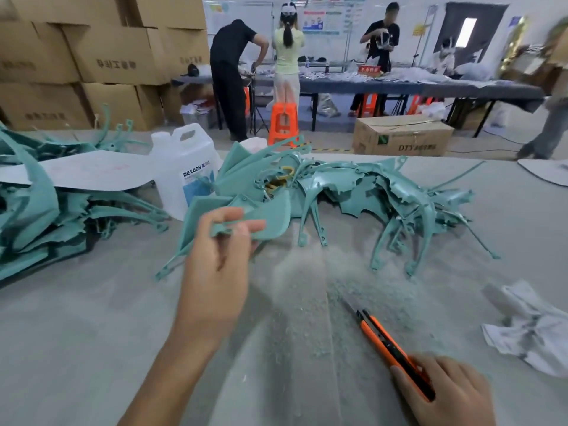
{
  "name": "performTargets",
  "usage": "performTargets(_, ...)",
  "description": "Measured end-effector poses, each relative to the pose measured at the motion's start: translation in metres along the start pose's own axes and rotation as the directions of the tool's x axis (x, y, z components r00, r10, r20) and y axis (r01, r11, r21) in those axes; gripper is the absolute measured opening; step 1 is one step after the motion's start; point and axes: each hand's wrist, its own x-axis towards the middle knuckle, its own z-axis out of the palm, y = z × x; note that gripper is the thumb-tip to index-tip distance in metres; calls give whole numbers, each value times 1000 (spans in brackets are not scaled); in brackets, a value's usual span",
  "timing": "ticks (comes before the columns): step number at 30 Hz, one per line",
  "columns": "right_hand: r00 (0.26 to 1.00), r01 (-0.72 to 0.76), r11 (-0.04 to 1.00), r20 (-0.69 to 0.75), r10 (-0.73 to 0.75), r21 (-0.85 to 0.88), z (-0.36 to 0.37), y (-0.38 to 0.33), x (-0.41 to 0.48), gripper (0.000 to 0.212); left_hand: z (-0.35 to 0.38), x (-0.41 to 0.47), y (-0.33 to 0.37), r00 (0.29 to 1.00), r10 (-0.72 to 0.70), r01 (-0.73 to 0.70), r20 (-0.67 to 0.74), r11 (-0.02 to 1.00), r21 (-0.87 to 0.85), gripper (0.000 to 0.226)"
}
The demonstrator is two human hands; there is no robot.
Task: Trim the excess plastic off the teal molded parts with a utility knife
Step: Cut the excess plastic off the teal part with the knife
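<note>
L hand [215,269] pinches a teal molded part [270,216] betw. thumb and forefinger, other fingers curled under. The part's broad flap fans out right of the grip; a thin stem trails down-left of it. R hand [445,392] closes on the rear of the orange utility knife [387,342], thumb one side, fingers the other. The knife lies on the table [76,333], blade end pointing up-left, away from that grip. Betw. the two grips: shavings [307,281]. Beyond L grip: heap of teal parts [368,192], white jug [184,167]. Right of R grip: crumpled paper [528,327].
</note>
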Motion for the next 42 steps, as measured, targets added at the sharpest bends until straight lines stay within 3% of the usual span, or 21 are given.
performTargets(4, 999, 26, 1000, 28, -26, -9, -6, -4, 1, 50, -52, -13, 5, 952, -229, 190, -203, 962, -194, 20)
performTargets(7, 1000, 18, 1000, -1, -18, 4, -9, -6, -1, 50, -84, -29, -6, 892, -380, 330, -246, 918, -220, 24)
performTargets(12, 1000, -17, 999, -24, 18, 42, -15, -8, -5, 51, -123, -45, -28, 832, -475, 409, -285, 874, -262, 26)
performTargets(14, 999, -48, 996, 18, 47, 77, -18, -10, -5, 51, -133, -41, -39, 812, -530, 489, -246, 847, -209, 28)
performTargets(17, 996, -82, 993, 54, 77, 89, -22, -14, -7, 52, -135, -30, -58, 795, -569, 598, -210, 793, 113, 37)
performTargets(18, 993, -97, 991, 76, 90, 94, -23, -15, -7, 53, -132, -28, -62, 814, -537, 581, -222, 759, 295, 45)
performTargets(20, 988, -125, 986, 105, 113, 111, -24, -15, -8, 54, -124, -30, -70, 888, -381, 447, -258, 585, 677, 62)
performTargets(21, 985, -143, 982, 115, 128, 128, -25, -16, -8, 55, -116, -34, -71, 922, -278, 380, -268, 520, 765, 62)
performTargets(22, 983, -160, 977, 115, 144, 144, -26, -17, -9, 56, -105, -40, -69, 940, -195, 340, -279, 527, 779, 54)
performTargets(24, 978, -197, 967, 100, 183, 164, -26, -17, -10, 56, -75, -57, -61, 959, -169, 281, -227, 659, 698, 35)
performTargets(26, 976, -216, 964, 72, 207, 156, -27, -18, -10, 43, -45, -77, -64, 961, -278, 186, 14, 679, 710, 47)
performTargets(28, 974, -224, 966, 52, 219, 132, -26, -19, -12, 28, -24, -94, -76, 821, -478, 4, 311, 550, 835, 99)
performTargets(29, 973, -230, 964, 65, 223, 131, -26, -18, -13, 31, -21, -99, -83, 740, -561, -76, 371, 478, 875, 125)
performTargets(31, 973, -222, 964, 89, 211, 144, -26, -17, -13, 35, -24, -96, -87, 690, -607, -140, 396, 425, 895, 140)
performTargets(34, 987, -161, 974, 31, 158, 159, -25, -15, -14, 31, -30, -84, -80, 741, -520, -131, 425, 508, 851, 106)
performTargets(37, 992, -121, 972, 2, 123, 203, -24, -14, -15, 62, -34, -80, -69, 841, -270, -262, 469, 555, 790, 56)
performTargets(40, 985, -166, 956, -4, 173, 241, -25, -15, -16, 62, -22, -90, -59, 899, 17, -346, 438, 642, 684, 45)
performTargets(42, 978, -202, 935, 5, 209, 292, -28, -14, -17, 54, -8, -104, -64, 905, 121, -369, 407, 701, 611, 38)
